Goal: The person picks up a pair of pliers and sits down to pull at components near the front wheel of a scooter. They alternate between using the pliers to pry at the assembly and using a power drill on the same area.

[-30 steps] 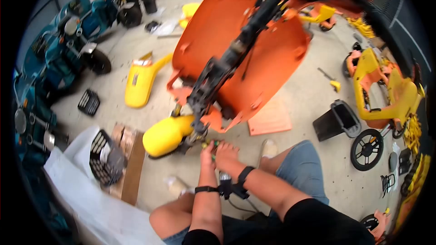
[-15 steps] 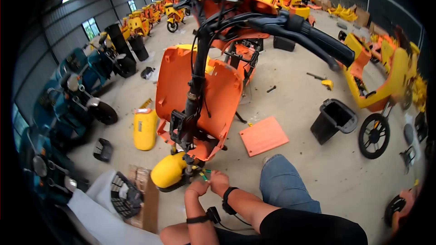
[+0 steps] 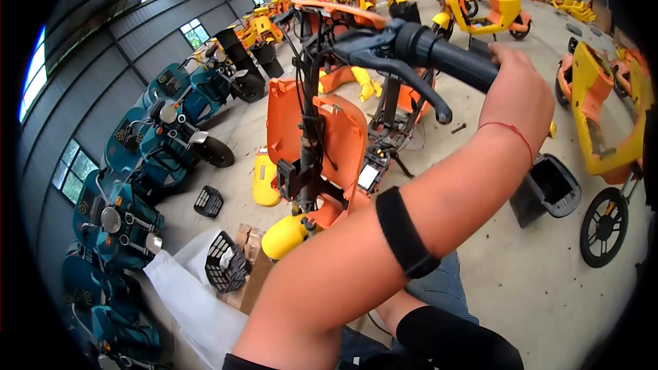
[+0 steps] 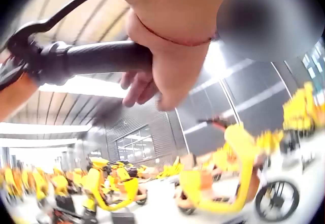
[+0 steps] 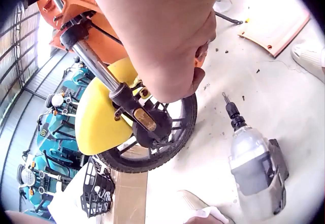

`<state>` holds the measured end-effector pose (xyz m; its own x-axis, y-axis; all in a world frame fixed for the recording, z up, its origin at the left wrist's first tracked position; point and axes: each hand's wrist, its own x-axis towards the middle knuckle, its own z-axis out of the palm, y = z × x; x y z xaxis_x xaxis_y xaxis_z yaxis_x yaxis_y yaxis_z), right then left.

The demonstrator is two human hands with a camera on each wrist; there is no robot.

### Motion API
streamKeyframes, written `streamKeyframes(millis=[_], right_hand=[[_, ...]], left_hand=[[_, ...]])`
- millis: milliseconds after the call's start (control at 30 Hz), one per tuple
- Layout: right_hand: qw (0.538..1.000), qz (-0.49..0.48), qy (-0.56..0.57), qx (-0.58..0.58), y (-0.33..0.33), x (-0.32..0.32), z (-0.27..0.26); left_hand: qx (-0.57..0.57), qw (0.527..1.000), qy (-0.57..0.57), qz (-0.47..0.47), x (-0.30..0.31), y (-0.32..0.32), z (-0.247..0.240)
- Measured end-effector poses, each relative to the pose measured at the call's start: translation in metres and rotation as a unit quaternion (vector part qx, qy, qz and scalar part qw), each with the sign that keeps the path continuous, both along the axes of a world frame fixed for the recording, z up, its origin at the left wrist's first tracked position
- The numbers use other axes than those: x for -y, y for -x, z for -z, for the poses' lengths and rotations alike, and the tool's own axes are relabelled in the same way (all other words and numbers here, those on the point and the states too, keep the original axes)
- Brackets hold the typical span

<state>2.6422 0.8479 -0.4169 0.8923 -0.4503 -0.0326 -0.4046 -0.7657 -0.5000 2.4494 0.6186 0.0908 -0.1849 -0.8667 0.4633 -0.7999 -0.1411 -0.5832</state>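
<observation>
In the head view my left hand (image 3: 517,89) lies over the outer end of the black handlebar grip (image 3: 456,62), the arm crossing the view. The left wrist view has this hand (image 4: 167,66) with its fingers curled under the grip (image 4: 109,57). My right hand (image 5: 170,66) is low beside the front fork (image 5: 96,64) and yellow fender (image 5: 101,117) in the right wrist view, fingers curled round a small orange object (image 5: 200,58), mostly covered. The left arm hides that hand in the head view.
A power drill (image 5: 254,168) lies on the floor beside the front wheel (image 5: 185,135). An orange panel (image 5: 277,25) is farther off. The black bin (image 3: 548,185), a black basket (image 3: 226,264) and teal vehicles (image 3: 113,219) stand around the scooter.
My left hand has left the spot beside my right hand near the fork and come up onto the handlebar grip. The head view has tilted upward, and the left arm now covers the right hand.
</observation>
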Motion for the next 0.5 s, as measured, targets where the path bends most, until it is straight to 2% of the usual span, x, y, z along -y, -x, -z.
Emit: streamKeyframes(millis=[67, 100, 133, 267, 300, 333, 367, 400, 433, 500], right_hand=[[1.000, 0.003, 0.001, 0.010, -0.001, 0.002, 0.009], [1.000, 0.001, 0.002, 0.016, 0.000, 0.004, 0.010], [1.000, -0.002, 0.000, 0.020, 0.002, 0.002, 0.015], [0.997, 0.020, 0.019, 0.068, -0.013, -0.012, 0.066], [0.998, 0.019, 0.014, 0.058, -0.012, -0.010, 0.061], [0.999, 0.014, 0.011, 0.043, -0.013, -0.008, 0.057], [0.999, 0.002, -0.017, -0.031, 0.003, 0.002, 0.010], [0.998, -0.017, -0.047, -0.029, -0.001, 0.006, 0.011], [0.999, -0.011, -0.036, -0.018, 0.003, 0.009, 0.001], [0.999, -0.027, -0.035, 0.029, -0.005, 0.017, 0.015]], left_hand=[[-0.053, 0.997, -0.045, 0.035, 0.005, -0.009, 0.002], [-0.057, 0.995, -0.001, 0.080, -0.004, -0.010, -0.001], [-0.090, 0.991, -0.095, 0.035, -0.012, -0.006, -0.010], [-0.099, 0.991, -0.017, 0.088, -0.087, -0.001, -0.015], [-0.093, 0.992, 0.009, 0.084, -0.103, -0.005, -0.019], [-0.080, 0.994, 0.037, 0.069, -0.117, -0.012, -0.027], [-0.060, 0.996, 0.059, 0.044, -0.129, -0.024, -0.037], [-0.040, 0.996, 0.080, 0.012, -0.137, -0.040, -0.046], [-0.029, 0.995, 0.093, -0.022, -0.147, -0.057, -0.058], [-0.043, 0.991, 0.104, -0.074, -0.164, -0.084, -0.079]])
